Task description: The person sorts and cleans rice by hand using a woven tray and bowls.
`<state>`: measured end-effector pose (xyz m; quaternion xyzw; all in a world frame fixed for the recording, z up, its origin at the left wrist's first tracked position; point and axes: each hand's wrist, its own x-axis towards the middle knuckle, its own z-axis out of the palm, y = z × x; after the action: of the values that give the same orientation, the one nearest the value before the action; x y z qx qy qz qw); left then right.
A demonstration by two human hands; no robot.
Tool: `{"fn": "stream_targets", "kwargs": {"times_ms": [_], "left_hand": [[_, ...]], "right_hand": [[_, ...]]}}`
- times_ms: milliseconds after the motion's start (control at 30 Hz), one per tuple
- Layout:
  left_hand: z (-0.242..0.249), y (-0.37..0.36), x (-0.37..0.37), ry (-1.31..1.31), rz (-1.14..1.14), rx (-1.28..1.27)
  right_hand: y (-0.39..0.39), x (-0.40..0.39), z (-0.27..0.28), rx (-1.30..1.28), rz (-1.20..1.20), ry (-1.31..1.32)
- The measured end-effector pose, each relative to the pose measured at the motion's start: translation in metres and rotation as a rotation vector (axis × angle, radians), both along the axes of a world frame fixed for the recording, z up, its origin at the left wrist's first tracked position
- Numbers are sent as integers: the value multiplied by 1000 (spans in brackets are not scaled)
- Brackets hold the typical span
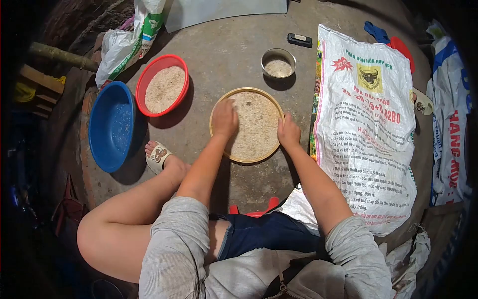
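Observation:
A round, shallow bamboo tray (259,158) with a raised yellowish rim is in front of me, spread with pale grains (256,124) that look like rice. A small dark spot shows among the grains near the far side. My right hand (289,132) is closed around the tray's right rim, thumb upward. Over the left part of the grains, my left hand (225,119) has its fingers curled and slightly blurred; what they hold, if anything, is hidden.
Left of the tray are a red basin (186,89) holding similar grains and a blue basin (110,127). A metal bowl (279,64) with some grains and a small black object (299,40) lie beyond. A printed white sack (366,134) covers the floor at right.

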<state>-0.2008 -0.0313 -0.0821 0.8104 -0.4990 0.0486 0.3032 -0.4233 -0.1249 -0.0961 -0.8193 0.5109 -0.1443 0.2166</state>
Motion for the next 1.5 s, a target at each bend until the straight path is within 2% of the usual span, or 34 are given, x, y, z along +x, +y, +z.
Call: {"fn": "stream_targets", "kwargs": {"times_ms": [67,200,300,367,433,633,700,800,867,933,1000,1033,1067,1100,1133,1167,1200,1233,1267,1300,1367,1433,1500], "left_hand": [[6,-20,-11,-1,-349,8],[0,-42,-35,130,-283,-12],[-6,-49,-54,85,-299,-57],[-6,-45,-67,132,-370,-43],[-2,-35,-79,178,-566,10],[1,5,-84,-33,-773,27],[4,17,-74,-127,-936,254],[-1,26,-61,-189,-972,244],[-4,33,-57,-128,-889,276],[-5,34,-55,-64,-808,302],[-4,26,-54,50,-533,208],[-4,19,-52,49,-527,197],[-1,9,-48,300,-383,181],[3,0,-45,550,-235,162],[8,-8,-42,554,-229,150],[18,-16,-38,945,-209,114],[31,-21,-37,1334,-188,70],[45,-24,-37,1337,-186,54],[64,-26,-38,1487,-193,-2],[84,-28,-40,1635,-202,-58],[109,-30,-42,1634,-230,-150],[125,-31,-40,1945,-414,-201],[141,-32,-42,1928,-440,-236]], "right_hand": [[-2,1,-3,11,17,-14],[-2,5,-4,16,20,-3],[-1,4,-1,21,27,4],[-2,3,1,34,24,21],[-3,3,1,39,26,5],[-5,2,3,77,48,-34],[-4,2,3,85,49,-37],[-6,2,7,82,54,-36],[-7,2,8,163,50,-88],[-4,5,7,113,5,-119],[-3,8,17,61,-38,-147],[-2,10,23,-196,-43,-185],[-1,13,29,-451,-45,-223],[-3,17,28,-460,-35,-221],[-6,23,27,-329,0,-344],[-9,29,25,-194,36,-464],[-12,37,25,-202,49,-461],[-13,45,24,464,-72,-666],[-13,52,25,1143,-200,-824],[-7,56,38,1136,-192,-818],[7,59,68,1701,-1,-1045],[16,66,77,1711,-31,-1081],[18,67,79,1724,-64,-1117]]}}
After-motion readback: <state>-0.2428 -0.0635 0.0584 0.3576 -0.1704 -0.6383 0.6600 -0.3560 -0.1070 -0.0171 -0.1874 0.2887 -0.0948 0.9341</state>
